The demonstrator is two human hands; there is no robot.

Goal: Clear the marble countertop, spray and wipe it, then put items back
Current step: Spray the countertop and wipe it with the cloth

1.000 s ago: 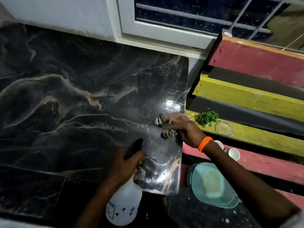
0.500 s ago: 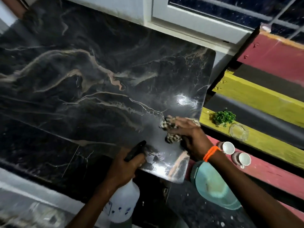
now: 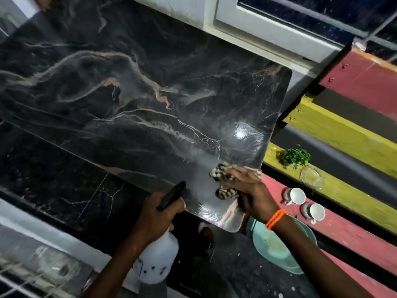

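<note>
The black marble countertop [image 3: 133, 100] with tan veins fills the upper left and shines wet near its right corner. My right hand [image 3: 249, 190] presses a striped black-and-cream cloth [image 3: 223, 179] flat on that wet corner, fingers spread over it. My left hand [image 3: 154, 216] grips the neck of a white spray bottle [image 3: 159, 261] with a black trigger nozzle [image 3: 171, 195], held at the counter's front edge. An orange band sits on my right wrist.
On the red and yellow wooden bench [image 3: 343, 237] at the right lie a sprig of green herbs [image 3: 295, 157], a glass dish [image 3: 311, 176], two small white cups [image 3: 297, 195], [image 3: 316, 211] and stacked teal plates [image 3: 277, 248]. A white window frame [image 3: 268, 33] runs behind the counter.
The view has tilted and shifted so the counter sits more to the upper left. My right hand has kept the cloth on the same wet corner; my left hand still holds the bottle.
</note>
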